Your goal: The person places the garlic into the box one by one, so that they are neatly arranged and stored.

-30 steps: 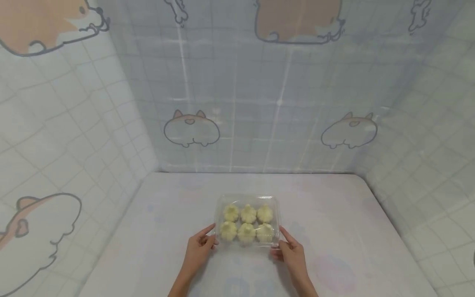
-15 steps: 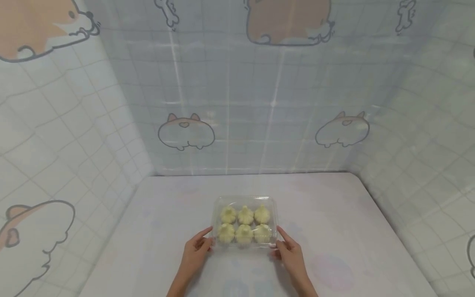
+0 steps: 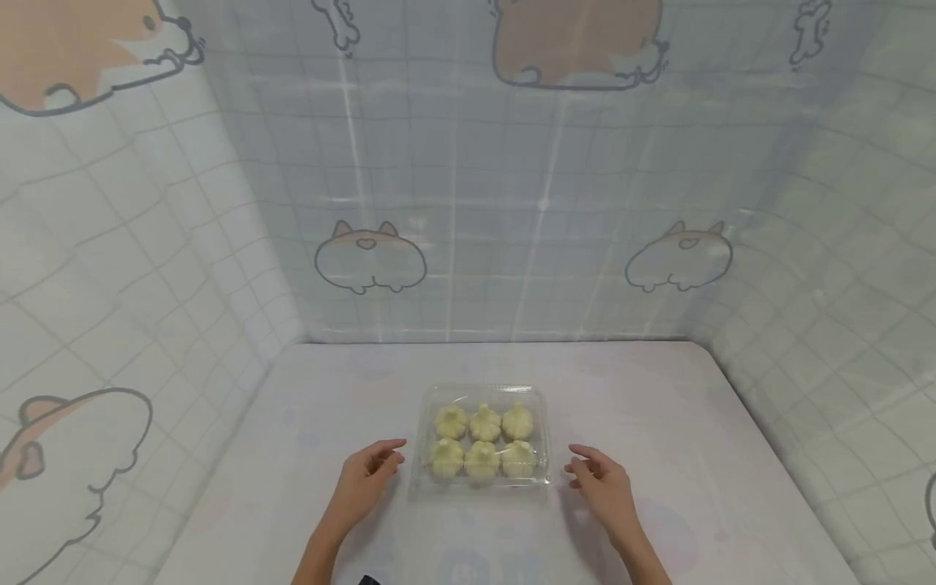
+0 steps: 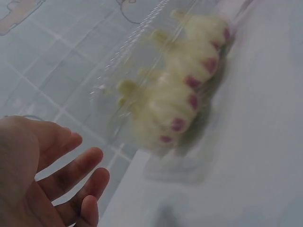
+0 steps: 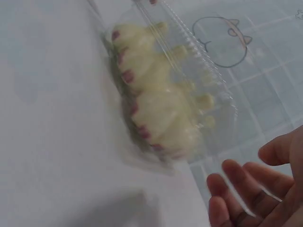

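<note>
A clear plastic box (image 3: 483, 396) with its lid down sits on the table, holding two rows of pale garlic bulbs (image 3: 484, 461). In the wrist views the bulbs (image 4: 163, 106) show purple patches low on their sides, and their stubby stems point up. Just left of the box, my left hand (image 3: 363, 479) hovers with loosely bent fingers, apart from it. On the other side my right hand (image 3: 605, 490) is likewise clear of the box, fingers relaxed and touching nothing. Both wrist views show a gap between fingers and plastic; the box (image 5: 222, 101) is slightly blurred there.
The white table (image 3: 351, 374) has faint pastel patterns. Tiled curtains with cartoon dogs enclose it: a back wall (image 3: 497, 284), a left wall (image 3: 183, 244) and a right wall (image 3: 826, 325). A small black object (image 3: 369, 580) peeks in at the bottom edge.
Both hands have let go of the box's near corners and drawn apart, the left hand leftward and the right hand rightward. The box has stayed in place.
</note>
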{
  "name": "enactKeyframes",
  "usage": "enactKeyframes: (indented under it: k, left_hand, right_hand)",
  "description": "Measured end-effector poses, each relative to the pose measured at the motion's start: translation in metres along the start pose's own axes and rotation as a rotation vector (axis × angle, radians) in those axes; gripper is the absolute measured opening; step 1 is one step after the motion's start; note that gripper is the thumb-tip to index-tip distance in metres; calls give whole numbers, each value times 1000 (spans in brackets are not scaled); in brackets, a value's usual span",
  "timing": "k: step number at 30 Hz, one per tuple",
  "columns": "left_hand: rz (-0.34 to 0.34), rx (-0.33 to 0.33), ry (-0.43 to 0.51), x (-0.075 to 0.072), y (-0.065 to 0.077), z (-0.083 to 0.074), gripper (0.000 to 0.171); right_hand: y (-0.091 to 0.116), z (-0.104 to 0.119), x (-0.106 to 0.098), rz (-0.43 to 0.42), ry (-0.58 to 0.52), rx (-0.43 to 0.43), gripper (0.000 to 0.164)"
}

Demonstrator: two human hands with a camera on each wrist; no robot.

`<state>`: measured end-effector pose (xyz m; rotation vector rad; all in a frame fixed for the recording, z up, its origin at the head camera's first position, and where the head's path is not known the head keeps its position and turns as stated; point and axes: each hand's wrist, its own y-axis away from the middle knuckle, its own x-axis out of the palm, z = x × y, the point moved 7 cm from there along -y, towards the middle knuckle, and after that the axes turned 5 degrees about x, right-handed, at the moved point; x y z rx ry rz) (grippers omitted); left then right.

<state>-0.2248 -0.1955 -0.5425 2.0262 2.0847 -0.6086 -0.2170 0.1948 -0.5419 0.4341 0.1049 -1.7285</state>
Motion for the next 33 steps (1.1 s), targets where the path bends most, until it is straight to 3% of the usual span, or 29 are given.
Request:
enactKeyframes:
  k: [5, 8, 15, 19, 25, 33]
  left_hand:
    - [8, 13, -67, -19, -10, -5, 22]
    - [4, 50, -155, -30, -16, -9, 22]
    - [13, 202, -384, -57, -35, -32, 24]
    - [27, 253, -530, -72, -47, -44, 27]
    - [28, 285, -706, -98, -53, -59, 34]
    - [-68, 394, -912, -128, -58, -65, 44]
  right_hand:
    - [-5, 15, -27, -18, 10, -94, 21]
    - [-6, 24, -43, -34, 46, -177, 17]
    - [-7, 59, -71, -155, 293, -477, 15]
    - [-5, 80, -79, -186, 387, -632, 24]
    - [-12, 99, -82, -170, 579, -718, 37]
    - [-29, 110, -86, -197, 809, -797, 50]
